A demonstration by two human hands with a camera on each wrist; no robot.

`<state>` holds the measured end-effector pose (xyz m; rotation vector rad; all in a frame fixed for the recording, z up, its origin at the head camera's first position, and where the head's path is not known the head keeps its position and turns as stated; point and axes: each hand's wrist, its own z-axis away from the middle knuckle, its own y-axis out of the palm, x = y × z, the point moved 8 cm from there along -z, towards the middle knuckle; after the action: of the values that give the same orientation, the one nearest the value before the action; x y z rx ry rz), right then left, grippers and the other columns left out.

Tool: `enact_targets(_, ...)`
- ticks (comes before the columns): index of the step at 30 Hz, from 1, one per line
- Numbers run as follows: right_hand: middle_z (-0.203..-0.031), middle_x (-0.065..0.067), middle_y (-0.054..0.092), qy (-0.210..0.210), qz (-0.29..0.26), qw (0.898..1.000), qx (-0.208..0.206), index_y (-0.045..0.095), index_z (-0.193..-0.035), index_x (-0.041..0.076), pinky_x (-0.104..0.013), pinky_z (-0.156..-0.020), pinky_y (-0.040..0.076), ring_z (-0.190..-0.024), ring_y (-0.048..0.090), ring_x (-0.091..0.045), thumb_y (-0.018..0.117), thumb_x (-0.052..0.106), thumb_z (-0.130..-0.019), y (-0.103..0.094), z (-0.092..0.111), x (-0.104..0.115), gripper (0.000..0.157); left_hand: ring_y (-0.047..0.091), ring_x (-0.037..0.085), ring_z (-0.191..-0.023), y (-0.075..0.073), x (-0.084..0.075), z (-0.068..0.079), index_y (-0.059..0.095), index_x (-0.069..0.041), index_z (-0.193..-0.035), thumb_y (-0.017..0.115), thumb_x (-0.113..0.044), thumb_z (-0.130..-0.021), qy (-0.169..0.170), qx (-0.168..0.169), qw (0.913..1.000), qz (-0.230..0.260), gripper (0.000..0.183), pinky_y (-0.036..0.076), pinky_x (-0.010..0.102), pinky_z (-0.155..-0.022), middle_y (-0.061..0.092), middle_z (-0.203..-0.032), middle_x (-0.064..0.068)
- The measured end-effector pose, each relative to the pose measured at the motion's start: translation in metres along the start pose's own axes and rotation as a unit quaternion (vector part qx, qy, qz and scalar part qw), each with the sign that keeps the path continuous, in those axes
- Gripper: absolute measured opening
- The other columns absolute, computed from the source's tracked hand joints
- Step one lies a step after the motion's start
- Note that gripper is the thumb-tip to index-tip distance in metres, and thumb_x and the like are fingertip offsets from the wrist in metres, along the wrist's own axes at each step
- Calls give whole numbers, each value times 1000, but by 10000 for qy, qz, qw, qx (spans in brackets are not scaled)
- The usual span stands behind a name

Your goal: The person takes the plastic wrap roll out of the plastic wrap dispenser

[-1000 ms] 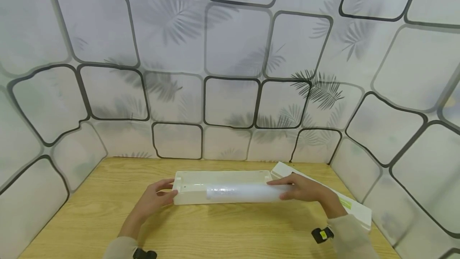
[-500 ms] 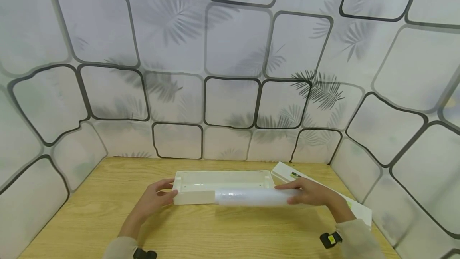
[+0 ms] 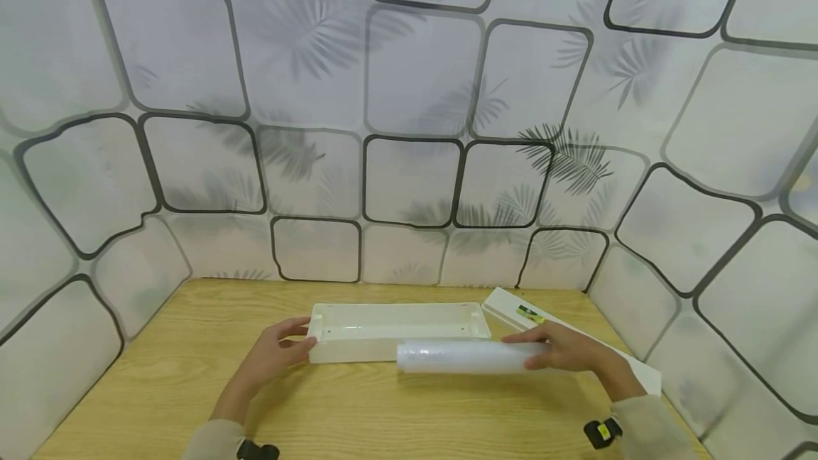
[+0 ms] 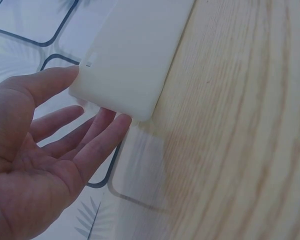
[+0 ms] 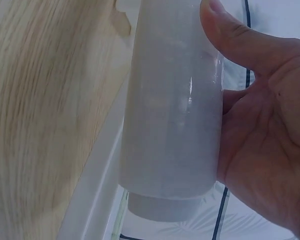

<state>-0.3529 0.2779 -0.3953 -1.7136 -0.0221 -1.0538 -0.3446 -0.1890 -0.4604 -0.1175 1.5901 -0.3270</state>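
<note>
In the head view, a long cream plastic box (image 3: 351, 351) lies open-topped across the table. My left hand (image 3: 271, 357) holds its left end, thumb at the front corner. The left wrist view shows the thumb and fingertips against the end of the box (image 4: 125, 60). My right hand (image 3: 569, 351) grips a roll of cling film (image 3: 460, 358) near its right end, in front of the box. In the right wrist view, the thumb lies along the glossy roll (image 5: 172, 110), with a narrower core end poking out; some fingers are hidden behind it.
A long white lid-like piece (image 3: 511, 302) with a yellow-green label lies slanting at the right, partly behind my right hand. The wooden table (image 3: 358, 417) meets a patterned wall covering (image 3: 409, 183) at the back and sides.
My right hand has drawn the cling film roll rightward and toward me, from over the box to in front of it. The left hand and the box have stayed put.
</note>
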Motion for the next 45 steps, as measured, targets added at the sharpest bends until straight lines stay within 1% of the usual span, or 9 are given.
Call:
enact_targets(4,-136,-28,64,1,-100,9999,45,61,-139,-3,-17,-95,54,-122,59,2,72,12,-96,0,4,-6,47,68,30,-112,0,-1,0,45,7,-150,68,-16,-100,39,18,10000,-7,59,65,35,-88,53,-143,35)
enact_targets(8,-137,-27,64,53,-118,9999,53,61,-139,-3,-15,-98,53,-124,56,5,72,13,-96,0,9,-10,48,69,30,-112,1,-2,0,43,9,-150,67,-16,-101,134,65,9999,-35,60,65,36,-88,52,-142,37)
enact_targets(14,-137,-27,64,20,-47,10000,1,61,-138,-4,-14,-100,50,-126,53,6,72,13,-95,-1,15,-16,47,69,30,-112,0,0,-1,45,6,-150,68,-16,-100,45,16,10000,19,59,65,34,-88,53,-143,34)
enact_targets(19,-136,-25,65,-65,-148,9999,-21,62,-138,-3,-13,-102,50,-126,54,6,73,10,-95,0,18,-22,46,69,30,-112,-1,2,-1,46,6,-150,70,-17,-100,16,-2,10000,24,60,65,34,-88,53,-143,34)
enact_targets(26,-136,-26,64,-110,-293,9995,-6,61,-138,-5,-14,-100,51,-125,56,5,72,9,-95,2,23,-29,46,68,32,-113,0,1,-2,41,10,-151,67,-17,-102,161,118,9998,-41,62,65,35,-88,51,-143,38)
enact_targets(32,-136,-18,67,-157,-331,9993,-64,63,-137,-4,-13,-101,50,-125,55,6,73,7,-94,2,27,-32,46,69,33,-112,1,0,-2,42,10,-150,67,-16,-101,144,108,9998,-38,61,65,35,-87,52,-142,38)
enact_targets(37,-136,-18,67,-119,-363,9992,-78,63,-136,-5,-11,-101,48,-125,55,7,73,6,-93,2,30,-35,45,69,32,-111,1,1,-3,43,9,-150,68,-16,-101,130,103,9999,-28,60,65,36,-87,52,-142,37)
enact_targets(39,-135,-20,67,-114,-366,9992,-74,64,-135,-5,-10,-101,47,-125,55,7,73,6,-93,2,29,-37,45,69,32,-110,1,1,-3,43,9,-150,68,-17,-101,155,112,9998,-27,60,66,36,-87,52,-142,38)
enact_targets(45,-136,-13,68,-75,-493,9988,-21,63,-136,-4,-10,-101,47,-125,55,7,73,6,-93,2,29,-42,44,69,32,-110,0,-1,-2,44,9,-149,68,-17,-101,151,91,9998,-105,60,66,36,-86,52,-142,38)
